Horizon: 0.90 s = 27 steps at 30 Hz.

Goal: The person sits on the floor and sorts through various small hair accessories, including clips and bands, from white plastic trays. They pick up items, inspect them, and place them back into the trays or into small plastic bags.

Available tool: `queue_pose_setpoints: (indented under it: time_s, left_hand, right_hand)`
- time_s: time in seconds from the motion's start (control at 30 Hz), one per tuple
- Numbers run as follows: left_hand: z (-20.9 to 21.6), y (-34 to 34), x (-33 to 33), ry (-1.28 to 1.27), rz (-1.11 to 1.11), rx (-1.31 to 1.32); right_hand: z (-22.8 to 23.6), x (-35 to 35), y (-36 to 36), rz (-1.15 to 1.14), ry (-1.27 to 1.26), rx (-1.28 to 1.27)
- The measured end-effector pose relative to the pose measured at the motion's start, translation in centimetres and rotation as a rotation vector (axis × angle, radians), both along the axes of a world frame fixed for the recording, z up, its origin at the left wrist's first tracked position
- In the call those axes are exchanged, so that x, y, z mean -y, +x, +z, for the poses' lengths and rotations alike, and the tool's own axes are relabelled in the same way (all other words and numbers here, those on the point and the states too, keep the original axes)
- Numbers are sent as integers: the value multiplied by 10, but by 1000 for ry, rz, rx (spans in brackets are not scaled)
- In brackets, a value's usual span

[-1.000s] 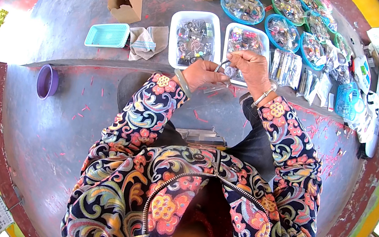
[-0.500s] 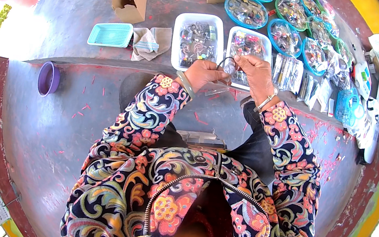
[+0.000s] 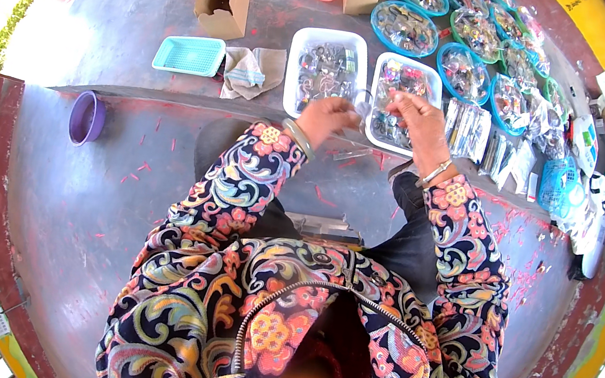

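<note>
My left hand is closed, its fingertips smeared by motion, at a thin dark loop with a small greyish, see-through piece. It looks like a hair tie, but the blur hides its kind. To the right, my right hand has thumb and forefinger pinched together. What they hold, if anything, is too small to name. Both hands hover over the near edges of two white trays: the left tray contains small packed pieces, and the right tray has colourful small pieces in clear wrapping.
Left of the trays are a folded cloth, a turquoise basket and a cardboard box. Several round blue and green baskets fill the back right. Clear packets line the right front. A purple basin stands lower left.
My hands have drawn apart; the right fingertips have left the loop's clear piece. The whole scene has shifted slightly right in view as the head turned.
</note>
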<state>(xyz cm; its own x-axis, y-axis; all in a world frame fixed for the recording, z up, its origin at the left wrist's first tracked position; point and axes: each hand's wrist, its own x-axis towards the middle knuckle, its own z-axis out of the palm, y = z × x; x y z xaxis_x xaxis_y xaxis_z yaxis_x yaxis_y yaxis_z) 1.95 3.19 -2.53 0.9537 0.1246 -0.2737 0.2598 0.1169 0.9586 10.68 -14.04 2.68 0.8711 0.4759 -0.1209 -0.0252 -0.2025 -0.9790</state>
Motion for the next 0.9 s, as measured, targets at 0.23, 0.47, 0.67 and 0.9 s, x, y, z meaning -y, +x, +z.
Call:
queue_pose_setpoints:
  time_s: [0.23, 0.47, 0.67, 0.9]
  left_hand:
    - [-54, -2, -48, -143, 452, -278]
    - [-117, 18, -46, 52, 229, -378]
    - [-166, 70, -73, 394, 17, -396]
    - [-213, 144, -120, 740, -155, -241]
  right_hand:
    - [13, 17, 11, 5, 78, -152]
    - [14, 17, 11, 85, 74, -157]
    - [21, 21, 16, 98, 54, -157]
    - [20, 21, 27, 128, 13, -177]
